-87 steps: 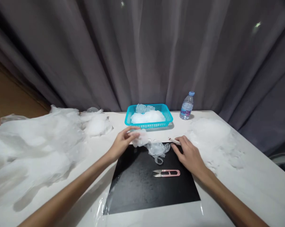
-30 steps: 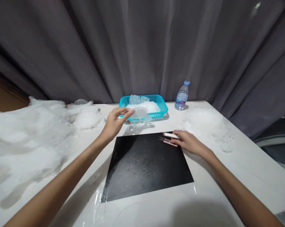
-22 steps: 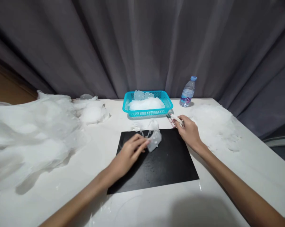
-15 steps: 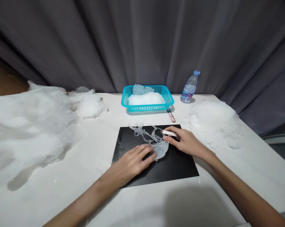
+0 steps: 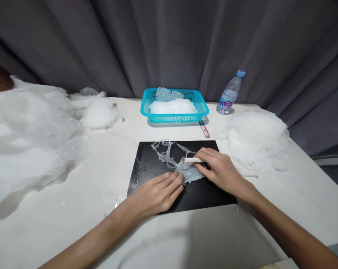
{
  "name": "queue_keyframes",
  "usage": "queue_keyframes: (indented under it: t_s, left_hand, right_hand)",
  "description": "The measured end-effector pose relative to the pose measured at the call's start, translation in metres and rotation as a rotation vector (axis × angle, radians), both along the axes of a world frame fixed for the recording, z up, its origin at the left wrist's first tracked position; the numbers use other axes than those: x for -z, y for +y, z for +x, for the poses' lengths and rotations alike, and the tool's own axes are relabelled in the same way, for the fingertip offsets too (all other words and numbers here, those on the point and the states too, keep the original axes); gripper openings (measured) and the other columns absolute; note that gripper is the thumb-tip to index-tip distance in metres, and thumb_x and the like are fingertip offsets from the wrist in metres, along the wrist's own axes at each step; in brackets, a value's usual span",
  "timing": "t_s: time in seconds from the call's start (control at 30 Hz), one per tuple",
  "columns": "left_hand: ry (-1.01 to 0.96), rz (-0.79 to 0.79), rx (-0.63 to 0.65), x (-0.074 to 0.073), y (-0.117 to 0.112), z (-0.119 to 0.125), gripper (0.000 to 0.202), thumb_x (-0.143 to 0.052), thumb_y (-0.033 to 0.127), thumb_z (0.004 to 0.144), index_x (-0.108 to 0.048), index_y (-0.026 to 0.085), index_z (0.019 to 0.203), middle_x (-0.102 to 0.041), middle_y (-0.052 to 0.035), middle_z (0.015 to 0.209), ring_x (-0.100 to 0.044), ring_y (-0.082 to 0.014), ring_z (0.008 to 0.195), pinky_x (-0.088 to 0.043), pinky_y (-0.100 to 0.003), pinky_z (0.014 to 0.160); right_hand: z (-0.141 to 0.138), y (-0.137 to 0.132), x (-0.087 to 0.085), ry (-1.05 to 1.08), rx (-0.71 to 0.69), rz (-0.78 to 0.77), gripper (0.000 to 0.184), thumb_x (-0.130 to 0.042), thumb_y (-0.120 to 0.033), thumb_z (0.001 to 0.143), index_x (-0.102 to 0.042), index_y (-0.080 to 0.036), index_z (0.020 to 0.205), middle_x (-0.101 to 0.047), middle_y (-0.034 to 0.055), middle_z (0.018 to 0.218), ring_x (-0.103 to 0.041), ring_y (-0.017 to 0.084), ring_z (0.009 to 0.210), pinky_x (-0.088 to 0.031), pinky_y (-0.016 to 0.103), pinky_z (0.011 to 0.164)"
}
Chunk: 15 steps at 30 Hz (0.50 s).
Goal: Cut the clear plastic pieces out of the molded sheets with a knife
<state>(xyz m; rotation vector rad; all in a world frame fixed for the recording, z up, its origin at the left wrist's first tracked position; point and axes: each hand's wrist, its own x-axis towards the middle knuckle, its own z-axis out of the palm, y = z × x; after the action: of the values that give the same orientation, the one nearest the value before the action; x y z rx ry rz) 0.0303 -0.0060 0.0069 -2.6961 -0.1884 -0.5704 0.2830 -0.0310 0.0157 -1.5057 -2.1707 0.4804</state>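
Note:
A translucent, stringy plastic piece (image 5: 174, 157) lies spread on a black mat (image 5: 208, 192) in the middle of the white table. My left hand (image 5: 157, 192) lies flat with fingers stretched, pressing the near edge of that piece. My right hand (image 5: 218, 170) is closed around a small white stick-like tool (image 5: 191, 160) whose tip touches the plastic piece.
A teal basket (image 5: 199, 106) holding white material stands behind the mat, with pink snips (image 5: 205, 129) lying beside it. A water bottle (image 5: 230, 92) stands at the back right. Heaps of white translucent plastic lie at the left (image 5: 31, 130) and right (image 5: 255, 136).
My left hand carried the plastic piece from near the basket down onto the mat and flattened it. My right hand left the pink snips by the basket and brought the white tool onto the piece.

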Motion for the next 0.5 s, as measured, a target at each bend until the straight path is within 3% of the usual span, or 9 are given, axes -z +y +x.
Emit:
queue_keyframes:
  t_s: [0.17, 0.27, 0.37, 0.5]
  left_hand:
    - [0.033, -0.110, -0.089, 0.006, 0.005, -0.009, 0.035, -0.039, -0.002, 0.101, -0.070, 0.013, 0.107, -0.077, -0.0127, 0.118, -0.073, -0.0211, 0.095, -0.053, -0.034, 0.090]
    - [0.033, -0.269, -0.149, 0.001, 0.007, -0.011, 0.022, -0.047, 0.015, 0.107, -0.069, 0.016, 0.107, -0.075, -0.0105, 0.115, -0.071, -0.0234, 0.096, -0.051, -0.037, 0.088]
    - [-0.018, -0.301, -0.205, -0.010, 0.009, -0.011, 0.027, -0.049, 0.032, 0.109, -0.071, 0.017, 0.104, -0.076, -0.0083, 0.105, -0.069, -0.0260, 0.094, -0.047, -0.042, 0.086]
    - [-0.141, -0.316, -0.275, -0.018, 0.010, -0.010, 0.018, -0.053, 0.022, 0.107, -0.070, 0.018, 0.102, -0.077, -0.0066, 0.109, -0.067, -0.0251, 0.101, -0.042, -0.043, 0.091]
  right_hand:
    - [-0.002, 0.001, 0.006, 0.026, 0.059, 0.065, 0.011, -0.056, -0.018, 0.103, -0.065, -0.022, 0.107, -0.072, 0.0037, 0.102, -0.067, 0.021, 0.091, -0.047, 0.032, 0.076]
    - [-0.002, 0.000, 0.002, 0.086, 0.134, 0.115, 0.010, -0.055, -0.017, 0.100, -0.063, -0.023, 0.102, -0.070, 0.0028, 0.100, -0.065, 0.020, 0.088, -0.046, 0.031, 0.075]
    - [-0.005, -0.004, -0.005, 0.157, 0.222, 0.129, 0.005, -0.056, -0.018, 0.096, -0.056, -0.022, 0.097, -0.066, 0.0014, 0.096, -0.063, 0.016, 0.076, -0.044, 0.029, 0.069]
    - [-0.008, -0.010, -0.009, 0.215, 0.200, 0.015, 0.009, -0.053, -0.018, 0.095, -0.049, -0.024, 0.100, -0.062, -0.0027, 0.088, -0.058, 0.013, 0.065, -0.041, 0.027, 0.062]
